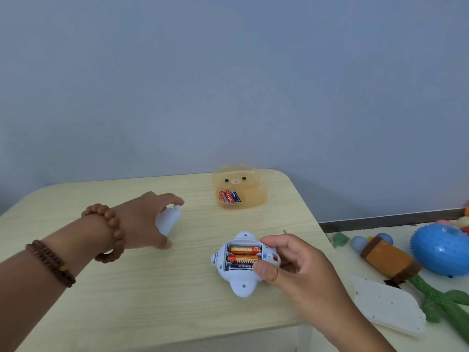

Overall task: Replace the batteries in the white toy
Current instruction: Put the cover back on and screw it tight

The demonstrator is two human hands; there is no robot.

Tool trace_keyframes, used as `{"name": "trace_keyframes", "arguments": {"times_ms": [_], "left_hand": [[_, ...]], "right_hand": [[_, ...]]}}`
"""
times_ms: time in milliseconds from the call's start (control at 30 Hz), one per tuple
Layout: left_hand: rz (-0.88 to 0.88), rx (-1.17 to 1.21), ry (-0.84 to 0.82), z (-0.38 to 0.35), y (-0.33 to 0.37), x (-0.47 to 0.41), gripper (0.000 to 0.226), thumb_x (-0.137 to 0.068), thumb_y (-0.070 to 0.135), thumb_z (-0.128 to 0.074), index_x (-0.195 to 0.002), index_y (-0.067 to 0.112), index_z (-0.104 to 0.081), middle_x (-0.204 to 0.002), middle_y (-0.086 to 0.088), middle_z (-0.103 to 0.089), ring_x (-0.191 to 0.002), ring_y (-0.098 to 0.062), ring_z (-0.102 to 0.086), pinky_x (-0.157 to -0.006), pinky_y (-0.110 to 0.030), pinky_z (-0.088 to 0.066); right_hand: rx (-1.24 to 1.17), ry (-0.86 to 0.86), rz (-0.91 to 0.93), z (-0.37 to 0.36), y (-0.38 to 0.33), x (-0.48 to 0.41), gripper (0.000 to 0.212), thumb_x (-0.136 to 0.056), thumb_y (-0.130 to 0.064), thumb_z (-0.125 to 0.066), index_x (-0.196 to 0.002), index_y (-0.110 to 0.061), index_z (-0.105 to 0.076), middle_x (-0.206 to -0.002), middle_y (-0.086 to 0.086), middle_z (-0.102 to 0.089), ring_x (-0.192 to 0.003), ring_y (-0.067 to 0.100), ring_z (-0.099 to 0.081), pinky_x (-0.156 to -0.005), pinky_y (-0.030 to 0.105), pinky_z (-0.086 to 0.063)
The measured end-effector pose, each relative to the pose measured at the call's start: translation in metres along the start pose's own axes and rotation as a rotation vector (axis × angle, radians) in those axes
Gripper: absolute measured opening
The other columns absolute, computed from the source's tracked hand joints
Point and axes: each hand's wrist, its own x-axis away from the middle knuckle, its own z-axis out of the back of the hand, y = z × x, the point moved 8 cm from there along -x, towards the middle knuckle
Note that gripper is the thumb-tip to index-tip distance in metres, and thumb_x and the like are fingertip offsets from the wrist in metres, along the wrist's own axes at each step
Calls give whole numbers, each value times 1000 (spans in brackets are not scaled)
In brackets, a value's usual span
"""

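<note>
White toy [243,266] belly-up near the front right of the wooden table [127,288], compartment open on three batteries [244,257]. Right hand [299,270] pinching its right side, thumb and fingers closed on the shell. Left hand [149,219] farther left, curled around the white battery cover [168,221]. Behind, a translucent bear box [239,186] with spare batteries [229,196].

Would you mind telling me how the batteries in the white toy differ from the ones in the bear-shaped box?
The batteries in the white toy lie flat, side by side in its open compartment; the batteries in the bear-shaped box lean upright, loose behind its translucent orange wall. The toy's top two are orange and gold, while two of the box's are red. Each group counts three and includes one dark blue cell.
</note>
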Motion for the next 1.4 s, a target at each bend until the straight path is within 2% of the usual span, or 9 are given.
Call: {"name": "trace_keyframes", "arguments": {"times_ms": [167,333,400,567,833,967,1133,1233,1400], "left_hand": [[-247,329,124,18,53,14,78,-74,29,-86,-134,57,-45,-121,20,-60,-112,1,-57,-91,-24,-53],[-523,461,48,2,122,34,58,-79,22,-83,-127,43,-58,-126,24,-60,-119,-3,-58,-97,-22,-50],[-541,486,33,-8,129,34,51,-81,24,-82,-124,42,-61,-124,22,-62,-118,-1,-59,-100,-24,-49],[-601,368,75,-17,134,31,63,-75,37,-86,-130,46,-57,-123,24,-60,-118,-4,-57,-98,-24,-47],[-704,238,135,-17,138,36,67,-75,40,-85,-134,45,-54,-119,18,-59,-117,-6,-53,-97,-25,-44],[-700,178,108,-26,141,34,71,-76,39,-84,-137,49,-50,-118,17,-56,-116,-4,-47,-96,-21,-39],[-675,195,29,-31,135,29,74,-76,41,-83,-136,58,-44,-120,18,-50,-118,-5,-46,-98,-26,-41],[-661,226,-1,-34,131,28,72,-76,41,-83,-136,57,-47,-119,16,-44,-115,-5,-45,-96,-20,-41],[-653,212,-17,-36,131,27,72,-74,40,-85,-137,50,-52,-112,14,-39,-106,1,-40,-87,-7,-35]], "right_hand": [[-12,-1,12,-1,-2,-1,39,-76,-30,-84,-112,-25,-69,-102,-9,-81,-86,5,-72,-84,30,-54],[-25,-11,30,-1,-3,0,44,-71,-33,-85,-110,-22,-70,-100,-5,-81,-86,9,-74,-81,29,-56],[-23,-15,37,-1,-3,0,44,-72,-32,-89,-110,-23,-70,-99,-4,-81,-86,10,-75,-79,28,-56],[-30,-15,40,0,-2,-1,38,-74,-27,-88,-108,-24,-71,-98,-3,-81,-85,9,-74,-77,25,-56],[-37,-38,51,-1,-5,0,36,-76,-25,-86,-108,-23,-71,-98,0,-81,-81,8,-72,-77,25,-55],[-59,-34,62,-1,-7,0,41,-68,-30,-84,-106,-24,-71,-96,-3,-81,-80,6,-72,-74,20,-55],[-69,-35,66,-1,-6,0,40,-68,-28,-85,-106,-22,-71,-95,-2,-82,-77,5,-70,-71,19,-54],[-73,-29,65,-1,-6,1,41,-67,-28,-85,-104,-22,-72,-94,-1,-81,-74,4,-68,-69,17,-53],[-45,-38,65,-1,-7,1,35,-73,-12,-87,-104,-22,-74,-94,-2,-81,-71,1,-67,-67,14,-51]]}}
